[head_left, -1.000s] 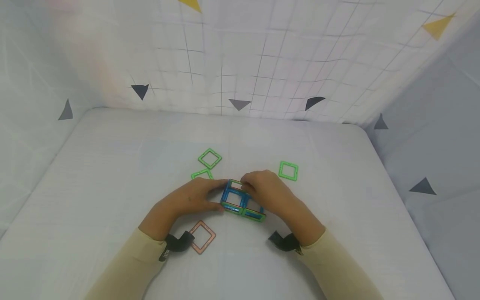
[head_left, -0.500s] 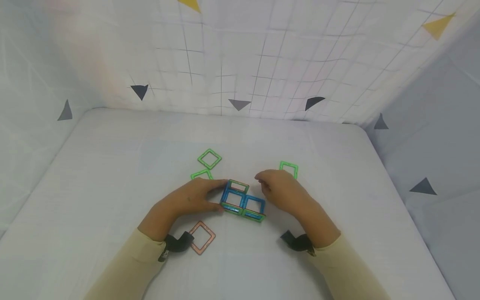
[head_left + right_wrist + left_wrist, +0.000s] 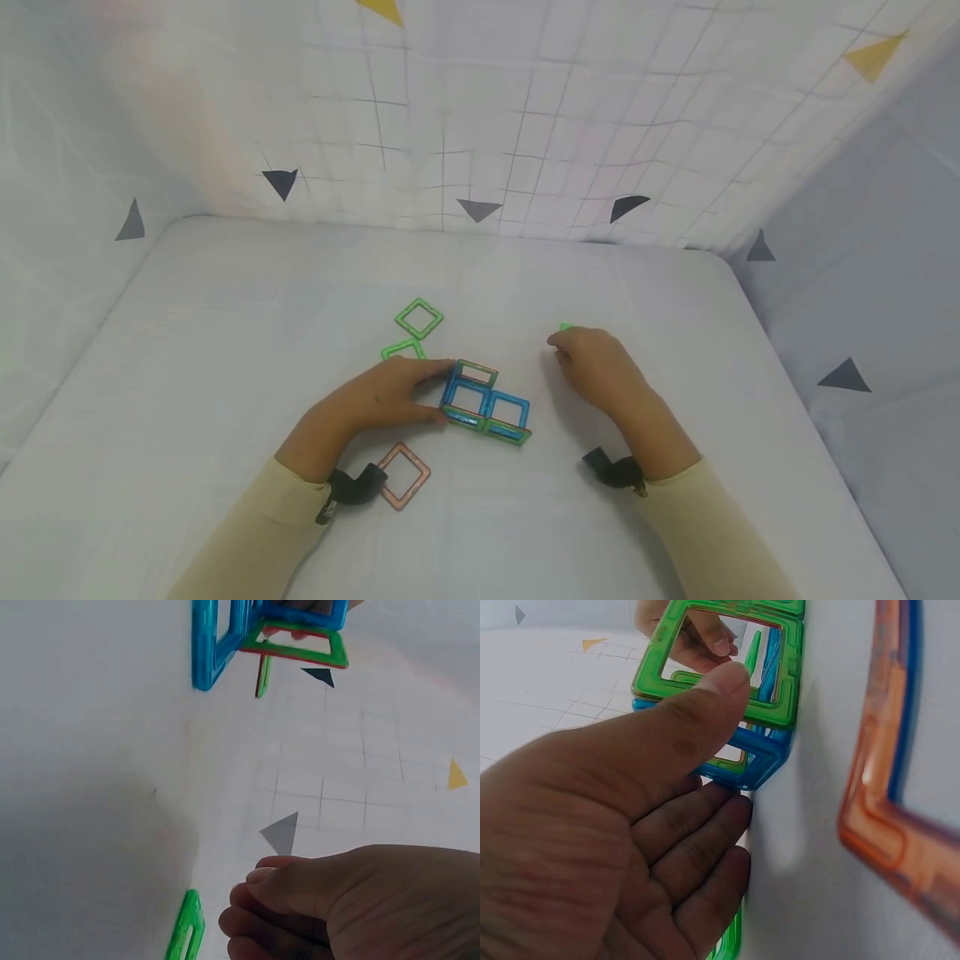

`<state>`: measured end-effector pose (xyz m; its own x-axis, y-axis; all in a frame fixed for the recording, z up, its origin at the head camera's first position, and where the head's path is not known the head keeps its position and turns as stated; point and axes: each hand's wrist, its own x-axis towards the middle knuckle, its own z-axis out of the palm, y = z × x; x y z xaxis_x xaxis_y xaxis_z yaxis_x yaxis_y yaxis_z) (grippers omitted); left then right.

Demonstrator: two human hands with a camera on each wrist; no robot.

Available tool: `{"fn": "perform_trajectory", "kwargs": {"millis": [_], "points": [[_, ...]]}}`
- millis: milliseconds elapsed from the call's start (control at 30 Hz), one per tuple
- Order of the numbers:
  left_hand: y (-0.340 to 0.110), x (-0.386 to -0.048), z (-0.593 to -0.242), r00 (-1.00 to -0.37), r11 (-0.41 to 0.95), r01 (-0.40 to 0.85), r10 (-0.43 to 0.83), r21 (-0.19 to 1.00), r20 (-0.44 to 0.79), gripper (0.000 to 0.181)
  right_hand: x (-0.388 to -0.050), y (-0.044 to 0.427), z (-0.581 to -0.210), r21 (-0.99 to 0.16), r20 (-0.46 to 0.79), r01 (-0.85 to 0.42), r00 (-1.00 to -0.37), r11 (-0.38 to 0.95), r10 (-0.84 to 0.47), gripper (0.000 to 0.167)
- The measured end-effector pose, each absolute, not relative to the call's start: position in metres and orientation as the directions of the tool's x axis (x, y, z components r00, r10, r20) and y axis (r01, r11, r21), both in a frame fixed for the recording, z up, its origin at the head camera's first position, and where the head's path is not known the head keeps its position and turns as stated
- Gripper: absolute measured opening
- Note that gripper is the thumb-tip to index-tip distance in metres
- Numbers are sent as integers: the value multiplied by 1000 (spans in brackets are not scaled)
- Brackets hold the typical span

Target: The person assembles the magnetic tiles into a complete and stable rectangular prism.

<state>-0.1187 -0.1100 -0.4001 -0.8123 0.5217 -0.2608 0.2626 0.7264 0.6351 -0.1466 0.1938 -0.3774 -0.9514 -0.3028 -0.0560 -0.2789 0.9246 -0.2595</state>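
At the middle of the desk [image 3: 637, 292] we find a partly joined structure [image 3: 487, 406] of hollow blue and green plastic squares. Green panels line its near side and far left; its far right has none, so we judge it unfinished. Four squares lie loose: a green diamond-turned one [image 3: 431, 327], a second green one [image 3: 399, 346] partly behind the left hand [image 3: 382, 392], an orange one [image 3: 414, 488] by that wrist, and a third green one [image 3: 181, 930] beside the right hand [image 3: 600, 367]. The left holds the structure between thumb and fingers; the right is extended, fingers curled narrow, nothing visibly held.
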Motion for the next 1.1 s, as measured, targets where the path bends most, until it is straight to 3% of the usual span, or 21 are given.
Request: {"fn": "perform_trajectory", "kwargs": {"millis": [467, 1100], "points": [[-109, -118, -400, -818, 730, 250, 511, 636, -265, 81, -161, 216, -381, -189, -62, -209, -973, 959, -224, 30], [-110, -119, -401, -817, 731, 254, 512, 633, -264, 80, -175, 231, -385, -181, -119, -161, -976, 970, -184, 31]]}}
